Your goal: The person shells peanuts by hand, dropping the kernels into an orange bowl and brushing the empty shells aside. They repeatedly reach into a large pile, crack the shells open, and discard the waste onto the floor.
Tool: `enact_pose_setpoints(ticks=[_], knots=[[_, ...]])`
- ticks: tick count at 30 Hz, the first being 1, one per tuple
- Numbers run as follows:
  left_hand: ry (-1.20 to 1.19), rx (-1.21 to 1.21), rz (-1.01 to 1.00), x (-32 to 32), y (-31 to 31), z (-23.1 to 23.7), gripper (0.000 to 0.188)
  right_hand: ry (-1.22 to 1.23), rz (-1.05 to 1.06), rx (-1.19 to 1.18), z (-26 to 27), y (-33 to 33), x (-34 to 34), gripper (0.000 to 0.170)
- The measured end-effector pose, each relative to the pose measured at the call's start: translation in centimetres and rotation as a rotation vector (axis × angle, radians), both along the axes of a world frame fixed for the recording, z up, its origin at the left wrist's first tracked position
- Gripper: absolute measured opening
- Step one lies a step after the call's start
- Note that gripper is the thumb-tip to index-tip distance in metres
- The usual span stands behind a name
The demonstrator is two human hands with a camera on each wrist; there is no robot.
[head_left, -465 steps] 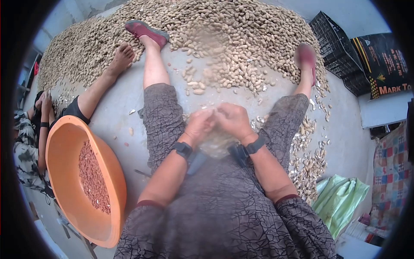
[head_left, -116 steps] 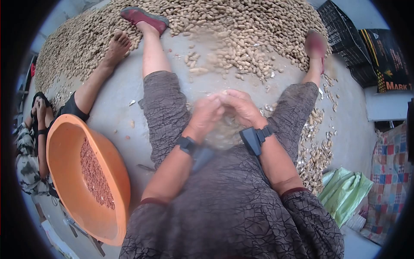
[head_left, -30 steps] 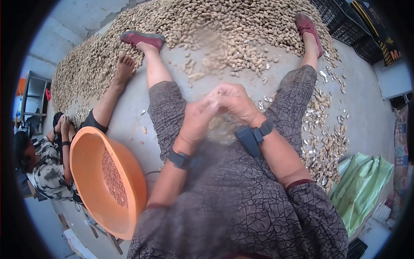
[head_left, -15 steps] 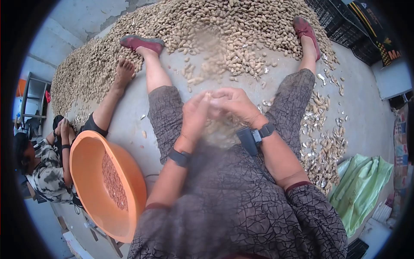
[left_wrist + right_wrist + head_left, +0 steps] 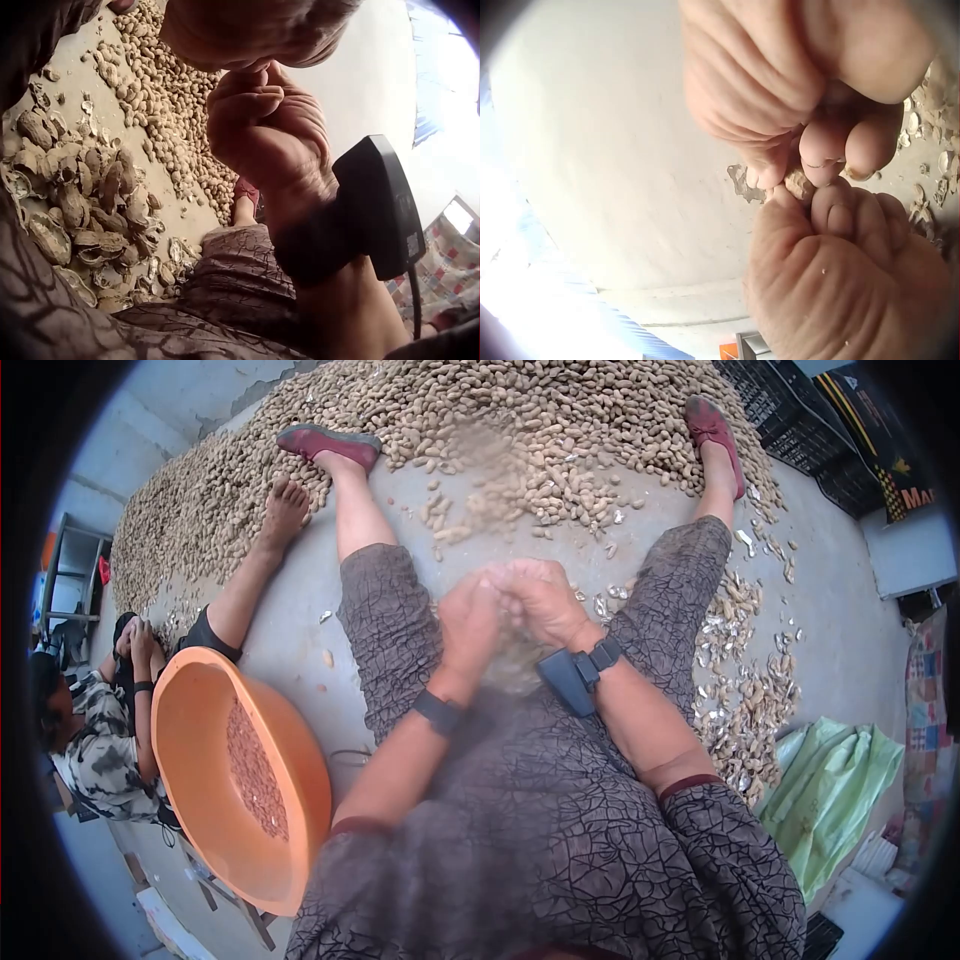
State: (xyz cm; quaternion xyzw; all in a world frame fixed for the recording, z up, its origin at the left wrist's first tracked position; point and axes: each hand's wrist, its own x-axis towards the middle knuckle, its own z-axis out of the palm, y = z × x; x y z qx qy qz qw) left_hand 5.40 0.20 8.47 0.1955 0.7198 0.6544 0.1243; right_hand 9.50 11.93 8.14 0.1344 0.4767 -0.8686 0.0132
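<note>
In the right wrist view a peanut in its shell (image 5: 799, 184) is pinched where the fingertips of both hands meet. My left hand (image 5: 472, 622) curls its fingers at one side of it, and the right hand (image 5: 545, 600) closes in from the other with thumb and fingers bent. The head view hides the peanut behind the knuckles. Both hands are above the lap, over a heap of split peanut shells (image 5: 97, 217) on the floor between the legs. Part of that heap is blurred in the head view.
A large pile of unshelled peanuts (image 5: 420, 410) spreads beyond the feet. An orange basin (image 5: 190, 760) with reddish shelled peanuts (image 5: 255, 770) stands at left, beside another seated person (image 5: 110, 750). More shells (image 5: 745, 690) lie right of the right leg, near a green sack (image 5: 830, 790) and black crate (image 5: 800, 430).
Over the last half second, the left hand has turned inward and its fingers have drawn in against the right hand's. Since several seconds ago, the head view has tilted, showing more wall at left.
</note>
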Motion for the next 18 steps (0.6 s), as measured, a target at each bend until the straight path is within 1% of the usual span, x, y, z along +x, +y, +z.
enact_pose_setpoints(ticks=[5,7,8,11,13,16,18], knots=[[-0.064,0.044,0.046,0.2,0.4,-0.4,0.024,-0.033,-0.107,0.146,-0.5,-0.8,0.0,0.023],[-0.152,0.100,0.047,0.3,0.5,-0.5,0.023,0.001,-0.141,0.159,-0.8,-1.1,-0.1,0.023],[-0.155,0.099,0.050,0.3,0.5,-0.6,0.023,0.039,-0.178,0.171,-1.0,-1.2,-0.1,0.023],[-0.142,0.115,0.058,-0.1,0.6,-0.7,0.024,0.015,-0.200,0.145,-0.8,-1.5,-0.1,0.020],[-0.490,0.195,0.102,-0.6,0.8,-0.5,0.024,0.023,-0.232,0.146,-1.1,-2.0,-0.2,0.019],[-0.514,0.259,0.096,-0.7,0.7,-0.8,0.024,0.035,-0.269,0.144,-1.3,-2.2,-0.2,0.016],[-0.481,0.236,0.108,-0.8,0.8,-1.1,0.023,0.038,-0.274,0.139,-1.1,-2.3,-0.4,0.014]])
